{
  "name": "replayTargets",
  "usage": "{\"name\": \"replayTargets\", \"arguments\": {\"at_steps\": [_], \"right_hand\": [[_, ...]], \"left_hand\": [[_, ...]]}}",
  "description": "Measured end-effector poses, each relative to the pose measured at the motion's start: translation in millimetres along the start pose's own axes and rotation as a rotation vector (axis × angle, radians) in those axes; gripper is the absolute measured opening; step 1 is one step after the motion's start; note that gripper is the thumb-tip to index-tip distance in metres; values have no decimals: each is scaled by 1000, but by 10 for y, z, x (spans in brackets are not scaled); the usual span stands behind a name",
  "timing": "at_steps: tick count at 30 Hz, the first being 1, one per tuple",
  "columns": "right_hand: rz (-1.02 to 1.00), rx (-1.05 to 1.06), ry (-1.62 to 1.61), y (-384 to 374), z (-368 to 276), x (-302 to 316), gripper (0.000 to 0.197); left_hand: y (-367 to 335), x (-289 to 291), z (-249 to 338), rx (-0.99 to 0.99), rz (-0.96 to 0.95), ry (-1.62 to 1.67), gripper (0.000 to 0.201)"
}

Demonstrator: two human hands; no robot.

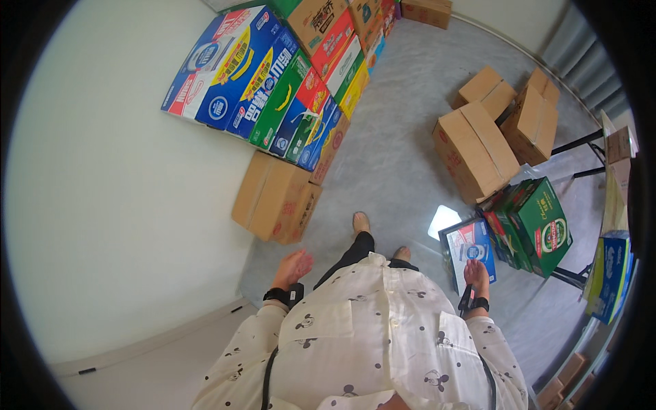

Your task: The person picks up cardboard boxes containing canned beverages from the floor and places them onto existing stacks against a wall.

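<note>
Since neither hand shows a load, read this as both hands free: left hand (294,268) half open, fingers loosely curled, nothing in it; right hand (476,272) fingers fairly straight and close together, palm looks empty.

Blue box (473,244) is at floor level on the person's right, left of the green carton (544,229) and just beside it. Right hand overlaps it in view; can't tell if they touch. Left hand is well apart from it, nearer the brown cartons (272,197) by the wall.

Handling, my guess: printed cardboard, stiff at edges and corners, softer mid-panel, a bit slick if glossy. Depth doesn't read from above and contents are hidden — weight and fragility unknown, so test-lift first. Take it two-handed, low on opposite sides, fingers under the bottom edges. Don't pinch the top panel. Green carton crowds the right side — probably slide it left for finger room.

Brown cartons: likely stiff too, weight unknown. Same low, two-sided hold, not by the taped seam.
</note>
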State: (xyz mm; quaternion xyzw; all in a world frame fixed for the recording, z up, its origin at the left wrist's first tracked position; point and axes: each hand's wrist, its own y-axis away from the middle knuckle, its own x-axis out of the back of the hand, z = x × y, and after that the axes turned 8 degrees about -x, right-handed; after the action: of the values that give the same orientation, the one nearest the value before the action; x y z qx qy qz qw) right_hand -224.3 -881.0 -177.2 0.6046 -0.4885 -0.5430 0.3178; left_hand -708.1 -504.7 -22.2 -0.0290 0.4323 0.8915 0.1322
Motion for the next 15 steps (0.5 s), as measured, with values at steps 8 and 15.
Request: {"name": "replayTargets", "arguments": {"at_steps": [8, 15], "right_hand": [[-260, 68, 268, -883, 6, 206, 24], [-451, 573, 992, -398, -233, -2955, 23]], "left_hand": [[-601, -402, 1460, -466, 27, -434, 32], [-355, -1080, 3731, -1645, 282, -1069, 24]]}}
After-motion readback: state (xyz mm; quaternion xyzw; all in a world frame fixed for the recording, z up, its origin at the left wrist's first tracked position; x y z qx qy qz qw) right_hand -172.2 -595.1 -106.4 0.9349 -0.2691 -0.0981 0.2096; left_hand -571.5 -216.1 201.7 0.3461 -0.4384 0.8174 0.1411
